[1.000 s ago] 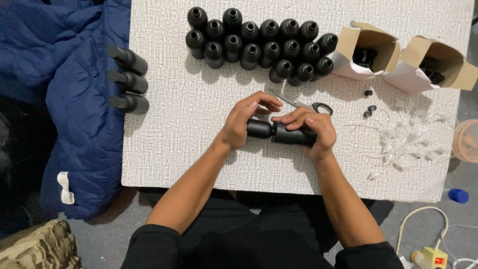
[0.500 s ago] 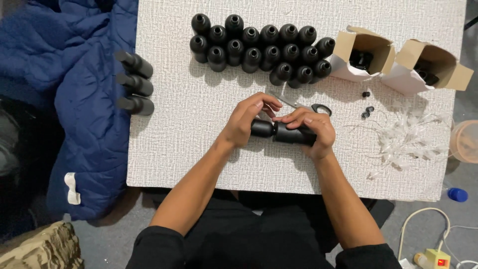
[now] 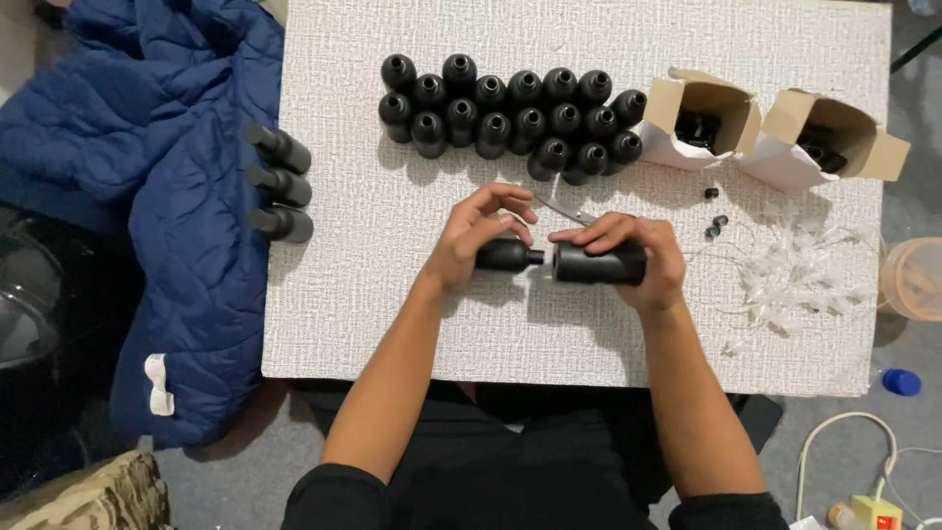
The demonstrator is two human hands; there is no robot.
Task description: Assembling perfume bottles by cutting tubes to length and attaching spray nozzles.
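Observation:
My left hand [image 3: 471, 240] grips a small black bottle [image 3: 510, 256] lying on its side, its neck pointing right. My right hand [image 3: 638, 257] holds a wider black cylinder [image 3: 594, 265], its open end facing the bottle's neck, with a small gap between the two. Both are held just above the white textured table [image 3: 392, 314]. Behind my hands lies a pair of scissors [image 3: 561, 208], partly hidden by my fingers.
Several upright black bottles [image 3: 510, 113] cluster at the table's back. Three black bottles [image 3: 280, 186] lie at the left edge beside a blue quilted jacket [image 3: 147, 216]. Two open cardboard boxes [image 3: 702, 123] [image 3: 829, 142] stand at back right, with clear plastic pieces [image 3: 795, 280] and small black caps [image 3: 714, 231].
The two black parts, held together between my hands before, are now pulled apart: the bottle in my left hand, the wider cylinder moved right in my right hand.

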